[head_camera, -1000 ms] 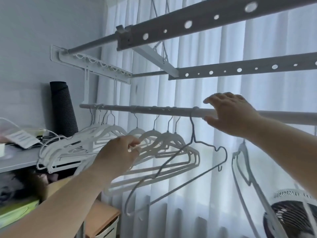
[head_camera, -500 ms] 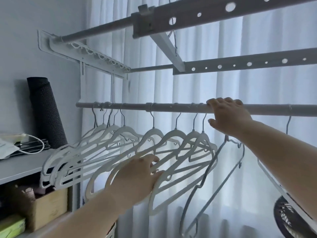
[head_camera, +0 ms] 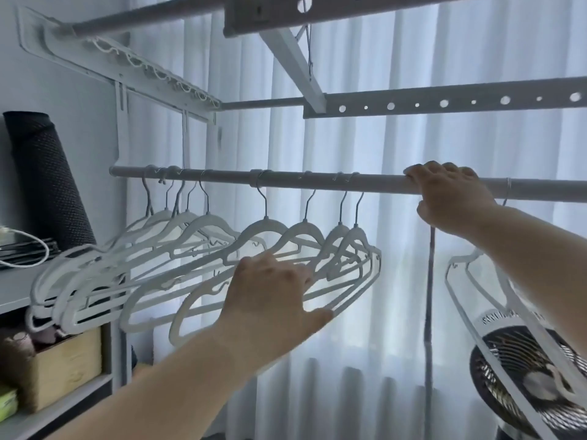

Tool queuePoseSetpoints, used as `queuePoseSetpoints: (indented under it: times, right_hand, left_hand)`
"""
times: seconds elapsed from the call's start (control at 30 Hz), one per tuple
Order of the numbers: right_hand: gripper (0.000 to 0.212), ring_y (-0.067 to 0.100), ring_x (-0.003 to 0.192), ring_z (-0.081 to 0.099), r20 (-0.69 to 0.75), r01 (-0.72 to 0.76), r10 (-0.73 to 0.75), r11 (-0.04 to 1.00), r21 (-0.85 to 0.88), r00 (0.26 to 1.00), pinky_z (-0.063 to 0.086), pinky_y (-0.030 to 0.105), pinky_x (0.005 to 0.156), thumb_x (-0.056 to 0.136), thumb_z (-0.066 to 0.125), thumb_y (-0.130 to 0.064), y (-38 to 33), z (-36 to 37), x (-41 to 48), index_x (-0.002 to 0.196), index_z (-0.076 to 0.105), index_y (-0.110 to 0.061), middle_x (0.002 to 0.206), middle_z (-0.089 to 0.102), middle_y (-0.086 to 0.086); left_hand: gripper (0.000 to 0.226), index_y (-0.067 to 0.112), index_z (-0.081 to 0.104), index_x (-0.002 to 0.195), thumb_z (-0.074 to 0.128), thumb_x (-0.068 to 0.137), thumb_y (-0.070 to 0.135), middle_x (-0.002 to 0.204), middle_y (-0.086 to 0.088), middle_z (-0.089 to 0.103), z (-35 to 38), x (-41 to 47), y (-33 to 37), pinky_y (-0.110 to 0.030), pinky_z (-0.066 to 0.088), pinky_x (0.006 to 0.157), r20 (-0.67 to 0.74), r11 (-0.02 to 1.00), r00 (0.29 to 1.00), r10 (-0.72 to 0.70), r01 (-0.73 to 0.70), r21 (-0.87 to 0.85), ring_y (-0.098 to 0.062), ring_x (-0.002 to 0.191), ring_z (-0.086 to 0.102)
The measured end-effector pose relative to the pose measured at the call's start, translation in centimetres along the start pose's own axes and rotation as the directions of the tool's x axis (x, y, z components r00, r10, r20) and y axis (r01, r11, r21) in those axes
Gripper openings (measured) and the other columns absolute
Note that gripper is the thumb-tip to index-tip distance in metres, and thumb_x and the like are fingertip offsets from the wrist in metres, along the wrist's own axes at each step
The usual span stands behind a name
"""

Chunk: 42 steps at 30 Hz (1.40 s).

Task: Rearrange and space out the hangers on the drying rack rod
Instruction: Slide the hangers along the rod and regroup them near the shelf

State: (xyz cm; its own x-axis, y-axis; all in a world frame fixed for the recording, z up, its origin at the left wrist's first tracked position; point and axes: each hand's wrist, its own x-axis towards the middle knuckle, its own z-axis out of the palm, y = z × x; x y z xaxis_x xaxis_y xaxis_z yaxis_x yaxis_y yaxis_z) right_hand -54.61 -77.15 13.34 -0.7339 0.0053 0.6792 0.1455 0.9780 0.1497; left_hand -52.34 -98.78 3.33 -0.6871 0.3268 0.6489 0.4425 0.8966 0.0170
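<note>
Head view looks up at white curtains (head_camera: 365, 147) filling the background behind a wall-mounted drying rack (head_camera: 444, 101) with perforated upper bars. Below them the rod (head_camera: 317, 182) runs level across the frame from its left end near the wall bracket to the right edge. A row of white hangers (head_camera: 203, 258) hangs by metal hooks along the rod's left half: a tight cluster at the left end, then four spread more loosely toward the middle. One more white hanger (head_camera: 476, 300) hangs tilted near the rod's right end, in front of a round fan (head_camera: 527, 376) at the lower right. A dark rolled mat (head_camera: 44, 179) stands on a shelf (head_camera: 19, 287) at the left edge. The right hand (head_camera: 451, 198) is closed around the rod right of the row, fingers curled over the top. The left hand (head_camera: 273, 300) reaches up with fingers spread loosely, touching the lower bars of the rightmost hangers; whether it grips one cannot be told.
</note>
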Motion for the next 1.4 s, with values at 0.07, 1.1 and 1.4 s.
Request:
queuePoseSetpoints:
  times: [0.07, 1.1, 1.4]
  right_hand:
    - [0.048, 0.028, 0.121, 0.041, 0.009, 0.006, -0.006, 1.0, 0.008, 1.0, 0.028, 0.036, 0.102, 0.087, 0.043, -0.003, 0.9, -0.3, -0.3, 0.133, 0.036, -0.014, 0.132, 0.046, 0.009]
    - [0.041, 0.02, 0.134, 0.035, 0.106, 0.368, -0.381, 0.921, 0.126, 0.918, 0.03, 0.033, 0.107, 0.094, 0.044, -0.024, 0.4, 0.2, -2.7, 0.135, 0.042, -0.02, 0.144, 0.041, -0.002]
    - [0.025, 0.002, 0.049, 0.057, 0.436, 0.074, -0.466, 0.744, 0.664, 0.77, 0.045, 0.016, 0.05, 0.091, 0.052, -0.017, -0.4, -0.1, -3.6, 0.068, 0.062, -0.013, 0.06, 0.061, -0.002]
  left_hand:
    - [0.041, 0.028, 0.048, 0.121, 0.046, 0.086, 0.048, 0.114, 0.008, 0.062, 0.6, 0.5, -0.2, -0.031, 0.026, 0.096, 0.006, 0.992, 1.0, -0.017, 0.016, 0.127, -0.017, 0.117, 0.045]
    - [0.019, 0.034, 0.055, 0.082, 0.04, 0.094, 0.033, 0.071, 0.017, 0.061, 0.8, -1.6, 1.0, -0.012, 0.031, 0.056, 0.203, 0.981, 0.963, -0.177, 0.188, -0.036, 0.006, 0.05, 0.044]
    - [0.027, 0.043, 0.047, 0.066, 0.049, 0.091, 0.032, 0.065, 0.021, 0.063, -1.2, -8.2, -0.4, -0.015, 0.04, 0.058, 0.174, 0.912, 0.922, -0.346, 0.374, -0.17, -0.002, 0.07, 0.061]
